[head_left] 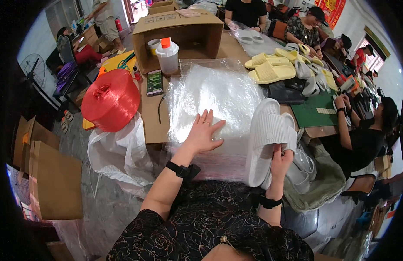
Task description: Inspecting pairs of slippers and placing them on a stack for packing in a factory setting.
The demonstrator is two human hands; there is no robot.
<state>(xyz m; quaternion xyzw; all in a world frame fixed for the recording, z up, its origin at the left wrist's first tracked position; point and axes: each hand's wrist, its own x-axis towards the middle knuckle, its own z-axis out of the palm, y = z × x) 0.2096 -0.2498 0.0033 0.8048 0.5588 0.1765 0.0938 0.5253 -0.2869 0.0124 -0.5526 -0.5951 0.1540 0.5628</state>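
My left hand rests with spread fingers on a stack of clear plastic bags at the table's near edge. In my right hand is a pair of white slide sandals, gripped at the straps and held upright beside the stack. One sandal partly hides the other. Just right of that hand, more pale slides lie in a grey-green cloth sack.
An open cardboard box, a white bottle with an orange cap and a phone stand or lie beyond the bags. Red twine sits left. Yellow slides are piled at the right, near co-workers.
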